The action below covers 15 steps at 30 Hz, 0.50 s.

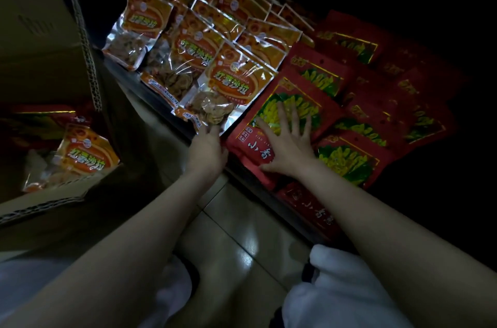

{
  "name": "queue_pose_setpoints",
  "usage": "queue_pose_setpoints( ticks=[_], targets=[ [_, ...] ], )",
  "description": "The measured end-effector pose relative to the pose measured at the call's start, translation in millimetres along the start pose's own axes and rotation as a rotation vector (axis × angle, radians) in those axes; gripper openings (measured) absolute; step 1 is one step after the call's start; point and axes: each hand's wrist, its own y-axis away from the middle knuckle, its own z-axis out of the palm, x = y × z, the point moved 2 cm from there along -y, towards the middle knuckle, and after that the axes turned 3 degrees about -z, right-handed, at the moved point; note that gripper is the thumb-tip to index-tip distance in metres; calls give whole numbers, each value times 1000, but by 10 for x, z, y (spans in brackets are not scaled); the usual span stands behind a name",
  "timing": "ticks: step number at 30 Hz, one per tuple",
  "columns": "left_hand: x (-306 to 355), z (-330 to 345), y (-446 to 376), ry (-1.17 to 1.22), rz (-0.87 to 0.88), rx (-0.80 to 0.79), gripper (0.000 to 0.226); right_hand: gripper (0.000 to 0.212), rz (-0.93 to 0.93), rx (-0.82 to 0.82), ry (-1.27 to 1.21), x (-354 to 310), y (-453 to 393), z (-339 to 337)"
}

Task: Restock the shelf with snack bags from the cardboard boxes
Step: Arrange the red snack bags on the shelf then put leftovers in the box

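The left hand [205,150] shows only its back — its fingertips vanish under the lower edge of the front orange snack bag [228,88], so its grip cannot be told. The right hand [286,143] covers the middle of the front red snack bag [285,102]. The red bags at far right [419,102] fade into darkness, their print unreadable. The cardboard box [45,64] is cut off by the left edge, and its inside is murky — the red packet [40,118] in it is only partly visible.

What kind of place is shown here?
Probably a shop aisle: rows of identical orange snack bags and red snack bags line a low shelf, with an open cardboard box of stock beside it.
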Motion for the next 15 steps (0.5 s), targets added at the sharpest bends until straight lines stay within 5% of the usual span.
queue_pose_setpoints(
  ticks=[4,7,15],
  targets=[
    [10,177,100,-217,408,-153,63,115,-66,-29,118,-3,-97,-88],
    [-32,346,123,-376,378,-342,76,118,-90,7,133,-23,-47,-77],
    [4,259,14,-211,334,-439,69,117,-31,89,182,-26,145,160]
  ],
)
